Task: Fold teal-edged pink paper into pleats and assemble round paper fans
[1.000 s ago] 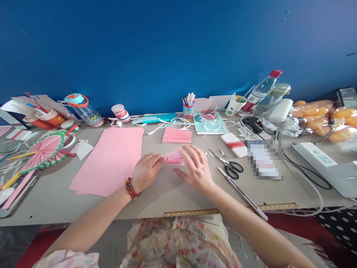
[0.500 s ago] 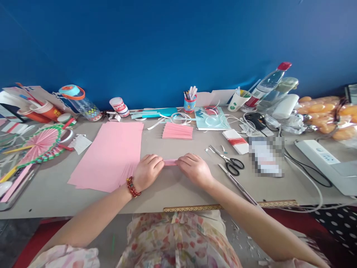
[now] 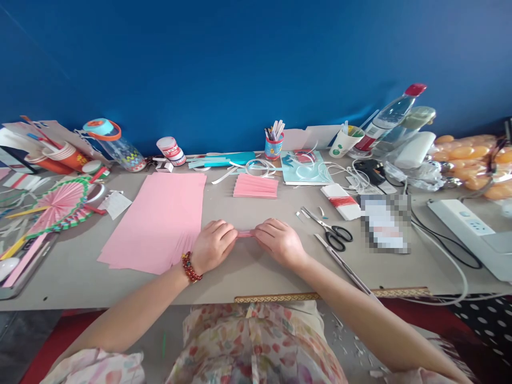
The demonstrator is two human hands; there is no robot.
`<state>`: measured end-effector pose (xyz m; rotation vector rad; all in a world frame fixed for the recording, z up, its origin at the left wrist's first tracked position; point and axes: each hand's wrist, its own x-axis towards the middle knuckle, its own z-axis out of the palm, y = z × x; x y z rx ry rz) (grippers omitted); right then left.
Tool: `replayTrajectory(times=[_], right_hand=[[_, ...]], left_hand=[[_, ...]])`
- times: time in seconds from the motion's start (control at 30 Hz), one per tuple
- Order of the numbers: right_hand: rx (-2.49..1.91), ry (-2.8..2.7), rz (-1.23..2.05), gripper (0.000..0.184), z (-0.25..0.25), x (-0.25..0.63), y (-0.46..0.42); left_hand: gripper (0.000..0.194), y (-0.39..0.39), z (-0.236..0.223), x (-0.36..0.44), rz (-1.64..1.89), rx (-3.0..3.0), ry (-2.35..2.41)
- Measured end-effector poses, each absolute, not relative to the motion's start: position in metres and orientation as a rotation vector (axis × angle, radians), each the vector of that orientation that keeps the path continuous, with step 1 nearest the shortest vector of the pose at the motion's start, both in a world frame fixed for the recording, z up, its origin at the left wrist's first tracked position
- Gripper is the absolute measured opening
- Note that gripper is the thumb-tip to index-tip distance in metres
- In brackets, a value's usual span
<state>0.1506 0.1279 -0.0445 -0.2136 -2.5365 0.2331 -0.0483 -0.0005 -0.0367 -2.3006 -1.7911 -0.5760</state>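
Observation:
Between my two hands is a narrow folded strip of pink paper (image 3: 245, 233), held level just above or on the table; its ends are hidden under my fingers. My left hand (image 3: 215, 245), with a beaded bracelet at the wrist, is closed on the left end. My right hand (image 3: 281, 242) pinches the right end. Left of my left hand lies a stack of pink paper sheets (image 3: 160, 218), its lower right corner fanned. Beyond my hands sits a pleated piece of pink paper (image 3: 255, 185).
To the right lie black-handled scissors (image 3: 336, 234), a craft knife (image 3: 340, 264) and a white card wound with red thread (image 3: 341, 201). A pink paper fan (image 3: 56, 205) is at the left. A pen holder (image 3: 273, 146) and a plastic bottle (image 3: 388, 120) stand along the blue wall.
The visible part of the folded pink paper looks slightly narrower between my fingers. Both hands stay in nearly the same place; the view has shifted a little.

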Motion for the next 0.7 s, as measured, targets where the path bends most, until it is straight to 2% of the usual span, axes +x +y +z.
replayTrajectory(times=[0.37, 0.7], right_hand=[[-0.144, -2.438, 0.361, 0.013, -0.0403, 0.1479, 0.1260], [-0.094, -2.435, 0.348, 0.012, -0.0400, 0.1479, 0.1282]], left_hand=[[0.006, -0.0020, -0.0280, -0.0411, -0.777, -2.256, -1.714], [0.007, -0.0020, -0.0291, -0.0419, -0.765, -2.294, -1.696]])
